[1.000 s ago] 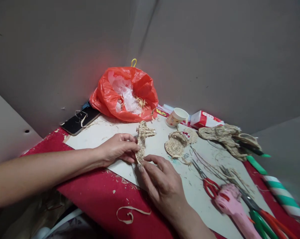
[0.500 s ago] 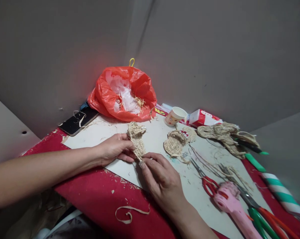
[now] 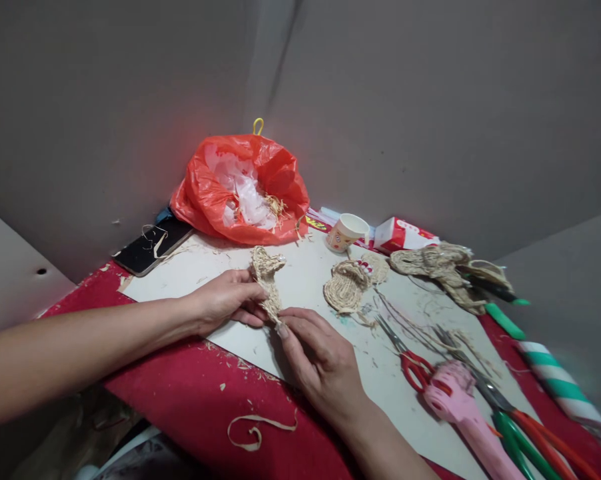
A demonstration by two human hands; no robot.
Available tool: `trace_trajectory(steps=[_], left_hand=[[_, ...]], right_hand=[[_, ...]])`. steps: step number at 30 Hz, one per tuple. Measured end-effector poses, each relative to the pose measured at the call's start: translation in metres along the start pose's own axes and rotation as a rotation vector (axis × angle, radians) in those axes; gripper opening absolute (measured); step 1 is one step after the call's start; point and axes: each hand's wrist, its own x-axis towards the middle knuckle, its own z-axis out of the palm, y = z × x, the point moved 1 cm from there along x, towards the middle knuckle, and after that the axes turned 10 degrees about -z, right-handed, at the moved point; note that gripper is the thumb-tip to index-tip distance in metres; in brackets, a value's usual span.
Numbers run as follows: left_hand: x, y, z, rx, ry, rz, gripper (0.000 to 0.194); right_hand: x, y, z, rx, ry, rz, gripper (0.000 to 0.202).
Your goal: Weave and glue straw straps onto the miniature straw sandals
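A small woven straw slipper (image 3: 266, 272) stands tilted between my hands, its strap curving at the far end. My left hand (image 3: 234, 300) grips its side, fingers closed around it. With thumb and forefinger my right hand (image 3: 316, 353) pinches the near tip; whether a loose strand is caught there I cannot make out. To the right lies a similar woven straw slipper (image 3: 344, 288) with red and white beads on its strap. My fingers hide the lower part of the held piece.
A red plastic bag (image 3: 200, 193) of scraps and a phone (image 3: 153, 245) are at the back left. A paper cup (image 3: 346, 232) stands behind. Red-handled scissors (image 3: 414, 371), a pink glue gun (image 3: 455, 400) and larger scissors (image 3: 523, 433) lie right, near braided straw (image 3: 430, 263).
The view has shifted slightly, so everything sits a little further left. Both hands keep their hold on the straw slipper, with hardly any other movement.
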Motion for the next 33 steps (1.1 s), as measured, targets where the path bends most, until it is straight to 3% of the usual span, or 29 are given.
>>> trace_trajectory(steps=[14,28,33], left_hand=[[0.0006,0.0001,0.0007,-0.019,0.020,-0.021,0.016],[-0.0007,0.0001,-0.0003,-0.076,0.006,-0.017,0.006],[0.0008,-0.0029,-0.0031,-0.067,-0.016,0.011,0.020]], right_hand=[[0.0032,-0.0001,-0.0008,0.013,0.052,0.034,0.013],[0.0028,0.0032,0.0024,0.049,0.061,0.062,0.014],[0.0036,0.0027,0.0022,0.053,0.058,0.064,0.015]])
